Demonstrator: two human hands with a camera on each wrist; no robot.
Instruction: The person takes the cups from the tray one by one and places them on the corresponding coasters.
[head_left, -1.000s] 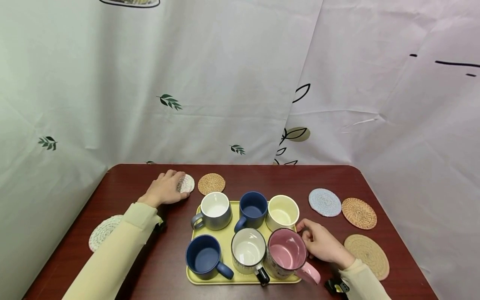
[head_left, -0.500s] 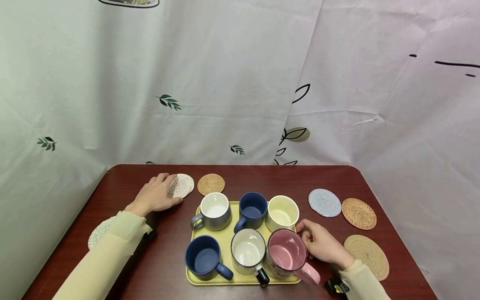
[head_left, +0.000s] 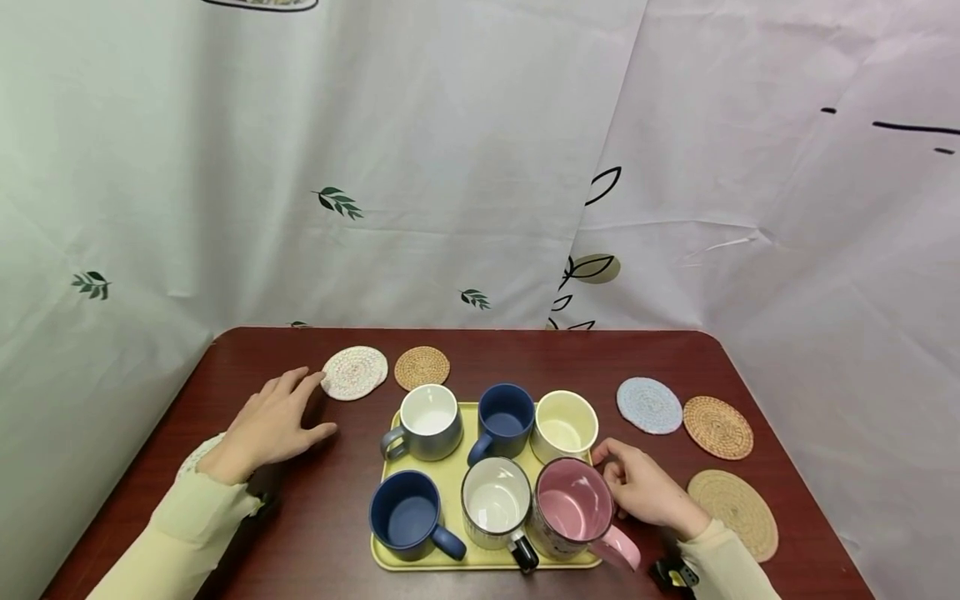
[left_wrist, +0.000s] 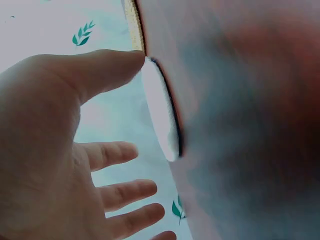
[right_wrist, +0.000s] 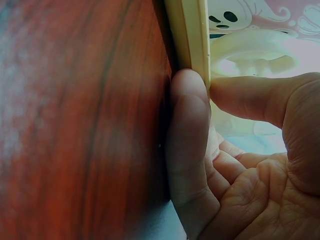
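Note:
My right hand [head_left: 637, 485] pinches the right rim of the yellow tray [head_left: 452, 477]; in the right wrist view thumb and index finger meet the tray's edge [right_wrist: 187, 35]. On the tray stand a grey mug with white inside [head_left: 433, 421], a blue mug [head_left: 507, 421] and a cream mug [head_left: 564, 429] at the back. Another blue mug [head_left: 407, 510], a white-lined mug with a black-tipped handle [head_left: 497, 504] and a pink mug [head_left: 574, 504] are in front. My left hand [head_left: 270, 423], fingers spread, holds nothing near the white woven coaster [head_left: 356, 372].
A tan coaster [head_left: 422, 367] lies behind the tray. To the right are a pale blue coaster [head_left: 649, 405], an orange-brown coaster [head_left: 718, 427] and a large beige one [head_left: 735, 512]. Another white coaster [head_left: 197, 454] is partly behind my left wrist. A printed curtain [head_left: 480, 167] surrounds the table.
My left hand has drawn back leftward and toward me, off the white coaster, which now shows whole. My right hand, the tray and the mugs have stayed in place.

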